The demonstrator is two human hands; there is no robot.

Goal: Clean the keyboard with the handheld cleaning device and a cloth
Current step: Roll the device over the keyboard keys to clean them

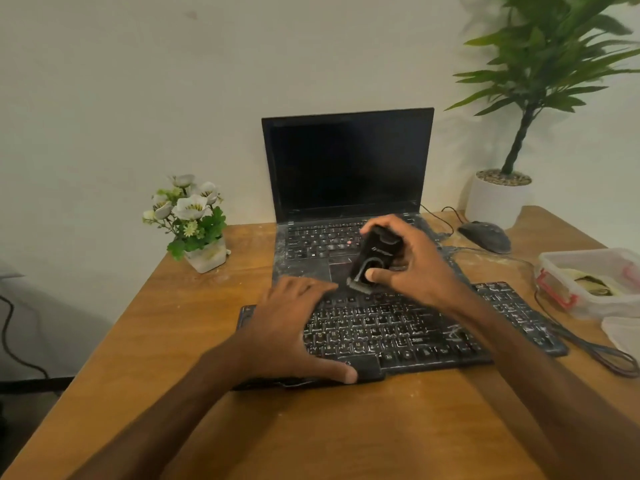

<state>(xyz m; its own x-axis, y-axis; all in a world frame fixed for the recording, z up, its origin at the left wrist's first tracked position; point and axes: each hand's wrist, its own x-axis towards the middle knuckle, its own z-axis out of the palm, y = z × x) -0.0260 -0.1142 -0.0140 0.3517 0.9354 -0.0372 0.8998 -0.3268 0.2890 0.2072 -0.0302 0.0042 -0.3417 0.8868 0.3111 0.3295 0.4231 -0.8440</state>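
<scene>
Keyboard (415, 336), black, dusted white: lies on the wooden table (311, 431) just on the near side of the open laptop (346, 168), long axis left to right. Handheld cleaning device (375, 256), black: gripped by the right hand (419, 270) over the keyboard's far edge, long axis tilted, brush end pointing down and near-left. Left hand (294, 327): fingers straight, lying flat on the keyboard's left part.
</scene>
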